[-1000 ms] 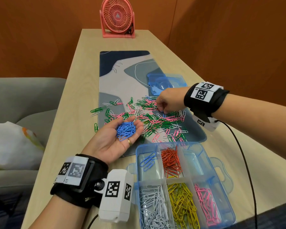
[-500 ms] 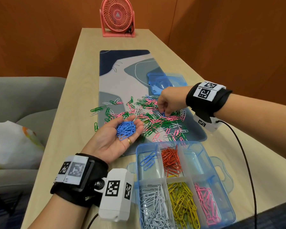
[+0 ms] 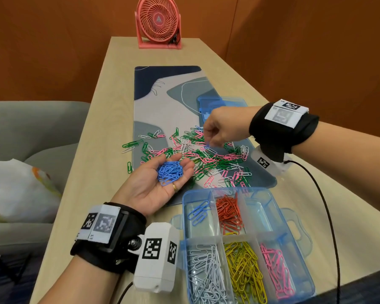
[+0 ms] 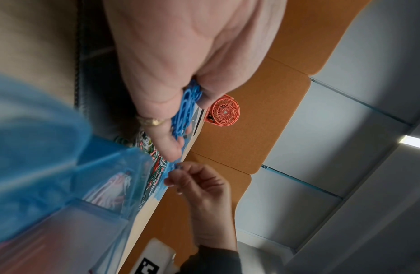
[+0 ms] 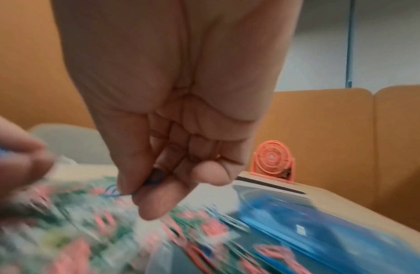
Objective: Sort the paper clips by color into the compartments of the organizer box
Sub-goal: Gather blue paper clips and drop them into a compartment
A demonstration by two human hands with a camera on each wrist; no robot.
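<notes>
Now we have our left hand (image 3: 160, 183) palm up over the near left edge of the mat (image 3: 162, 102), fingers loosely cupped around a bunch of blue clips (image 3: 170, 171) that rests in the palm. Our right hand (image 3: 223, 128) hangs above the far right part of the loose pile (image 3: 198, 156), thumb and forefinger pinched on a single blue clip (image 5: 155, 178), the other fingers curled in; the right wrist view shows that clip between the fingertips (image 5: 155, 204), though much of that picture is blurred. Mostly green, pink and white clips make up the pile, which lies spread across the near half of the mat. Just near of the mat stands the box (image 3: 303, 255), open, on the table (image 3: 86, 172). Its far row holds a few blue clips at left and red ones in the middle; its near row holds white at left, yellow in the middle and pink at right. Beyond the right hand lies the blue lid (image 3: 233, 104), and a pink fan (image 3: 158, 23) stands at the table's far end.
</notes>
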